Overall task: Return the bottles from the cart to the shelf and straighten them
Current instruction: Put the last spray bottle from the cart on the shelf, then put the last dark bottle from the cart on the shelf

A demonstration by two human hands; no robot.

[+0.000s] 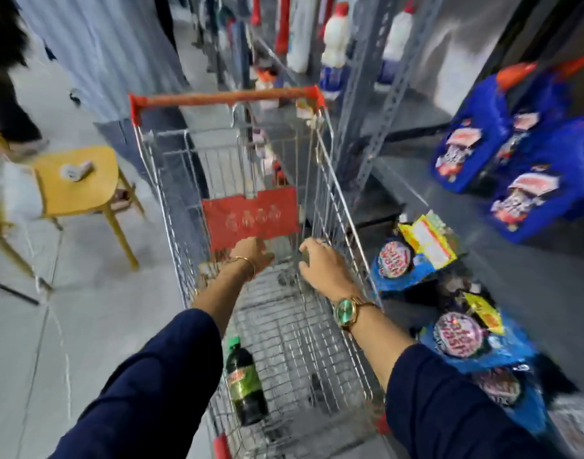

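A wire shopping cart (pixel 337 207) with a red handle stands in the aisle, its basket below me. A dark green soda bottle (pixel 245 385) lies on its side at the near left of the basket. Both arms, in dark blue sleeves, reach down into the cart. My left hand (pixel 252 255), with a bangle on the wrist, hangs just in front of the red seat flap (pixel 250 217). My right hand (pixel 320 268), with a green-faced watch, is curled over the middle of the basket. Blur hides what lies under the fingers. The grey metal shelf (pixel 393 104) runs along the right.
Blue bottles with orange caps (pixel 515 144) lean on the shelf at right. White bottles with red caps (pixel 335 38) stand further back. Blue packets (pixel 396 260) fill a lower shelf. A yellow chair (pixel 75 183) stands left, and a person (pixel 118 61) stands beyond the cart.
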